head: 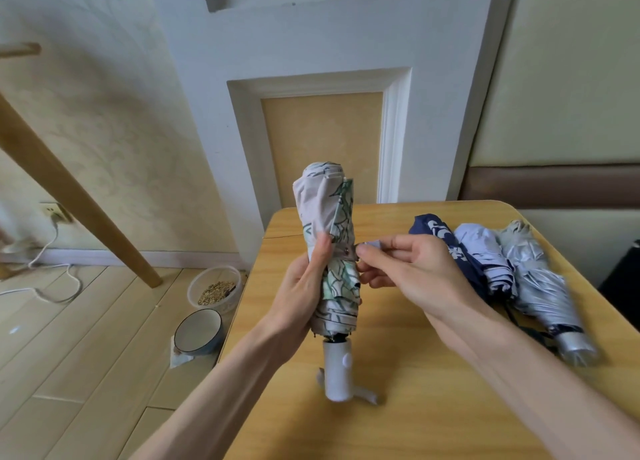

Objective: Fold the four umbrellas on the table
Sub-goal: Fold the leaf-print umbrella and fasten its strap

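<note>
Left hand (304, 286) grips the printed umbrella (325, 196) upright over the worktop's (398, 418) 9 o'clock side, right hand (408, 272) pinching what looks like its strap (371, 245); three rolled umbrellas (485, 251) lie at 3 o'clock.

We hold the leaf-print umbrella (322, 199) upright over the counter (398, 425), our left grip (301, 286) wrapped round its rolled canopy, our right grip (408, 272) pinching the strap (372, 245). On the right, side by side, lie the navy umbrella (440, 237), white umbrella (485, 251) and silver umbrella (540, 279).

silver umbrella (540, 286) blurred, navy umbrella (437, 231) part-hidden
</note>
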The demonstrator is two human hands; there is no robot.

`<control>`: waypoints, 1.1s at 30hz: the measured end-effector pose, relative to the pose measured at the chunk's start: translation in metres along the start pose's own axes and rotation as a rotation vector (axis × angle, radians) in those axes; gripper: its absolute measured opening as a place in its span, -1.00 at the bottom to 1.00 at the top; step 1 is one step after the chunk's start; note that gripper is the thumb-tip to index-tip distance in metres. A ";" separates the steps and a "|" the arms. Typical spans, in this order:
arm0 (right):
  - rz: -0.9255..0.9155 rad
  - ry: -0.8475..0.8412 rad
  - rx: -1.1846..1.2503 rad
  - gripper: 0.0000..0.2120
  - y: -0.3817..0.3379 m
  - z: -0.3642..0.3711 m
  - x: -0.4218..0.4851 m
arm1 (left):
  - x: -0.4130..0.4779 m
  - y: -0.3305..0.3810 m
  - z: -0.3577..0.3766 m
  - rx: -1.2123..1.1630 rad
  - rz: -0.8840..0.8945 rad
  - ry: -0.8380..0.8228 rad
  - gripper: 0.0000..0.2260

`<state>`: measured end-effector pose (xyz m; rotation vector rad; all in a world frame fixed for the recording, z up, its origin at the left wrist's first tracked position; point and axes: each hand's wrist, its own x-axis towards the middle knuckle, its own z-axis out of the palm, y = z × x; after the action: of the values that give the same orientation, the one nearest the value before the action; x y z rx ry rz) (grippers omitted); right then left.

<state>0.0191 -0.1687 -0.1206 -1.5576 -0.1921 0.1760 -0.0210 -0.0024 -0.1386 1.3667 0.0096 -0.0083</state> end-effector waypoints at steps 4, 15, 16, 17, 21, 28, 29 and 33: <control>-0.047 0.007 -0.110 -0.91 -0.003 -0.001 -0.001 | -0.002 0.002 -0.001 0.043 0.048 -0.015 -0.56; -0.316 0.064 -0.237 -0.87 0.005 0.007 0.001 | 0.001 -0.002 0.000 0.167 0.220 0.043 -0.57; -0.321 0.041 -0.239 -0.89 0.004 0.008 0.001 | 0.001 -0.001 -0.001 0.165 0.229 0.049 -0.56; -0.325 0.021 -0.244 -0.91 0.004 0.008 0.001 | 0.001 0.001 -0.003 0.162 0.235 0.055 -0.56; -0.301 -0.070 -0.207 -0.89 0.001 0.010 0.002 | 0.002 0.003 -0.010 0.163 0.244 0.070 -0.55; -0.272 0.005 -0.040 -0.93 0.000 0.014 -0.002 | 0.004 -0.003 -0.008 0.191 0.249 0.083 -0.56; -0.271 0.012 -0.024 -0.91 0.001 0.015 -0.002 | 0.005 -0.003 -0.007 0.184 0.252 0.091 -0.56; -0.306 -0.007 -0.077 -0.91 0.008 0.019 -0.004 | 0.006 -0.004 -0.008 0.186 0.260 0.126 -0.54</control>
<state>0.0104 -0.1507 -0.1282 -1.5830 -0.4431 -0.0676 -0.0151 0.0044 -0.1441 1.5440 -0.0644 0.3015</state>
